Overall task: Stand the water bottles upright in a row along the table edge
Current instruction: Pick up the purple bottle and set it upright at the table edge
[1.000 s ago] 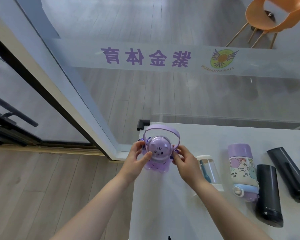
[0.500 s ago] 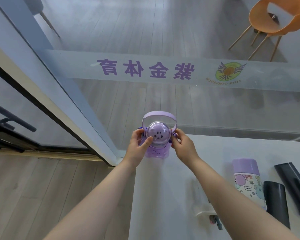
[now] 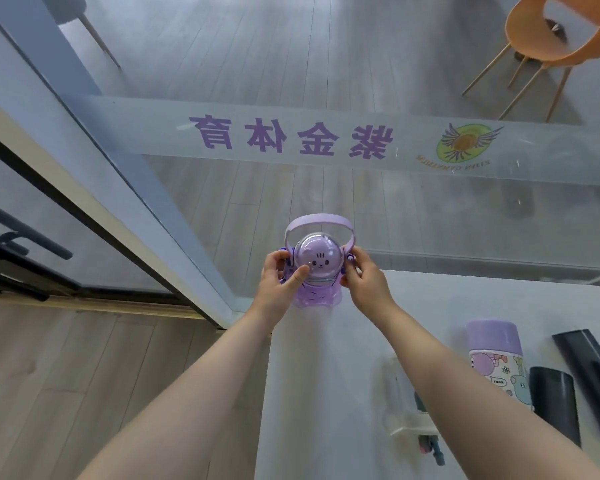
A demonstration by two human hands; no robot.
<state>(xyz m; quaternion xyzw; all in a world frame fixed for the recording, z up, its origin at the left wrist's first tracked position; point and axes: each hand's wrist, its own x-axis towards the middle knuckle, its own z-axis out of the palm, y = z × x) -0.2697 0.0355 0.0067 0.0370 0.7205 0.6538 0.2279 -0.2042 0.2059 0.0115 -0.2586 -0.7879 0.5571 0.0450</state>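
A small purple bottle (image 3: 318,268) with a domed lid, a cat face and a looped handle stands upright at the far left corner of the white table (image 3: 326,393). My left hand (image 3: 280,282) grips its left side and my right hand (image 3: 362,278) grips its right side. A clear bottle (image 3: 400,403) lies on the table, partly hidden under my right forearm. To its right lie a purple-capped cartoon bottle (image 3: 497,362) and two dark bottles (image 3: 555,403) (image 3: 589,372).
A glass wall with a frosted band of purple lettering (image 3: 291,136) rises just behind the table's far edge. A door frame (image 3: 94,188) slants at the left. An orange chair (image 3: 551,39) stands beyond the glass. Wooden floor lies left of the table.
Both hands have carried the purple bottle away from me to the table's far left corner. The view has shifted, so the lying bottles now sit lower right.
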